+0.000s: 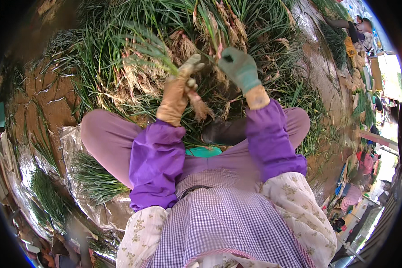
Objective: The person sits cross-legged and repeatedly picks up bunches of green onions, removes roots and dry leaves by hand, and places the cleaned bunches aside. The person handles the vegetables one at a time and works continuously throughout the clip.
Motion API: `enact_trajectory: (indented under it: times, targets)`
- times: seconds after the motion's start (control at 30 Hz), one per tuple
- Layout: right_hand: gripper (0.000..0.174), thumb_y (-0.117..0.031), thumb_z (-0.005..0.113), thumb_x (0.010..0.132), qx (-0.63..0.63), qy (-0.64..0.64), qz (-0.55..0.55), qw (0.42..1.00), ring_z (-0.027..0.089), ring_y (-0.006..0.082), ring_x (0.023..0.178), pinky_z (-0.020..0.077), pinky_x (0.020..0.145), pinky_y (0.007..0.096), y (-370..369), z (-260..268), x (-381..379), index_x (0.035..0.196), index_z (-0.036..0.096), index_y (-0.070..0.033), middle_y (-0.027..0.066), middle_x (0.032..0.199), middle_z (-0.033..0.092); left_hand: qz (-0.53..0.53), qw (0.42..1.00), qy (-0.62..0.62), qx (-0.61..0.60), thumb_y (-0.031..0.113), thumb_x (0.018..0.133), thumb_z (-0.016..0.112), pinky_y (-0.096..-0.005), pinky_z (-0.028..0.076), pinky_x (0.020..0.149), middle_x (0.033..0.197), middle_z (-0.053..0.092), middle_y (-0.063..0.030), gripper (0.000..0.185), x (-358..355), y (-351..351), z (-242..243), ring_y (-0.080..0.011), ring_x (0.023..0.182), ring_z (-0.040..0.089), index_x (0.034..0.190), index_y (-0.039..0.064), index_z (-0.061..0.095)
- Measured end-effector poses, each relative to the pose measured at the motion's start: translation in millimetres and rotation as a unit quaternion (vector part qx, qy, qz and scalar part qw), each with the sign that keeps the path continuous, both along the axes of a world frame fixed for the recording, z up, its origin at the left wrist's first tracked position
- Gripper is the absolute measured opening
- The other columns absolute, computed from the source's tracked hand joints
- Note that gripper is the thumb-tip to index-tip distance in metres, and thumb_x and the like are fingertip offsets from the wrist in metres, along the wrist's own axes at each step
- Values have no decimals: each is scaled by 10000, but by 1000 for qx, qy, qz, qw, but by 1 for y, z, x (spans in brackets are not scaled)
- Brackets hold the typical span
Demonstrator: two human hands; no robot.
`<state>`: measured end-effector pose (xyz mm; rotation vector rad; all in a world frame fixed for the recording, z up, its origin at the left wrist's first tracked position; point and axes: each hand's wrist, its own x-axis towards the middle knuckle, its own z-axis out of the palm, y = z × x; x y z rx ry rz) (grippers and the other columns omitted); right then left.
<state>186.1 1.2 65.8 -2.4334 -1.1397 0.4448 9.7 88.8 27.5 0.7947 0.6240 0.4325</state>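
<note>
My left hand (178,89), in a tan-orange glove, is closed around a small bunch of green onions. Its leaves (154,60) fan out up and left, blurred, and its pale roots (200,106) hang below the palm toward the right. Level with it on the right, my right hand (239,68) wears a green glove and has its fingers curled, close to a pinkish onion stalk. Whether those fingers grip anything is hidden by the glove and blur. Beyond both hands spreads a large heap of green onions (117,43) with reddish stems and stringy roots.
A dark boot (224,131) and a teal object (204,151) lie between my bent legs. Onion bundles (98,177) rest on plastic sheeting (70,144) at left. Wet brown ground (325,73) runs along the right. A person (363,31) sits at the upper right.
</note>
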Motion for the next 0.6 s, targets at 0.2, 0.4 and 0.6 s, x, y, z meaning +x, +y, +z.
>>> enact_trajectory:
  times: [0.2,0.4,0.6]
  targets:
    - [265,-353,642,828,41,88,118,988,649,253,742,513,680,352,-31,1,-32,899,650,-98,102,799,661,-29,995,-62,-67,144,948,568,-158,366,427,735,644,-2,230,8,-10,0,-39,496,477,1096,-9,656]
    - [429,-465,610,867,-7,166,18,986,626,220,737,489,689,330,26,-14,-4,994,652,-58,102,792,654,-8,999,-27,-39,185,930,594,-178,344,445,726,631,-3,193,11,-12,-13,-49,516,499,1010,24,665]
    - [361,-410,537,923,-24,-75,162,984,625,311,671,478,578,402,19,-7,-36,812,604,-73,158,690,608,-77,997,11,16,187,898,648,-190,340,469,735,614,7,145,-2,-14,-16,-52,541,483,926,44,646]
